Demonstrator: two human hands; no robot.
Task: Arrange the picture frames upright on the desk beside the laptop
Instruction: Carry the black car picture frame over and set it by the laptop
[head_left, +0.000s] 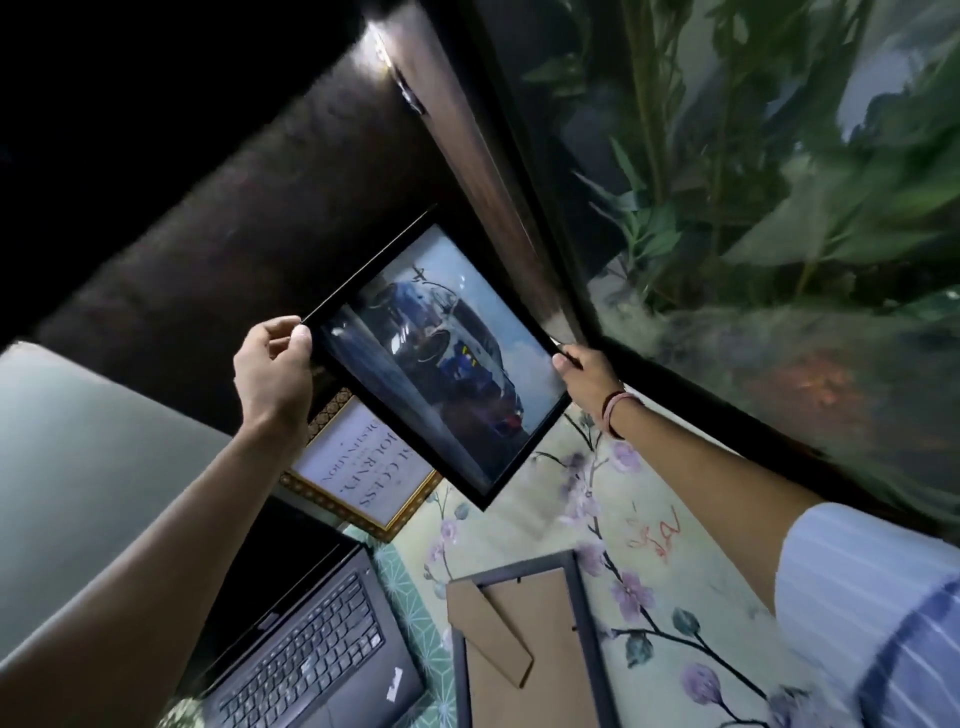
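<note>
A gold-edged frame (358, 470), just below the left hand's fingers (291, 338), carried a white card with dark print, seen turned sideways; the words "SUCCESS", "JOURNEY" and "DESTINATION" could be made out. Red scribbles on the flowered cloth (652, 532), below the right hand's fingers (563, 361), were unreadable.

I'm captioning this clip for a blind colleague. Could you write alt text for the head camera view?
Two hands, left hand and right hand, hold a black-framed car photo above a floral desk. Behind it a gold-framed quote stands beside an open laptop, and another frame lies face down in front.
</note>
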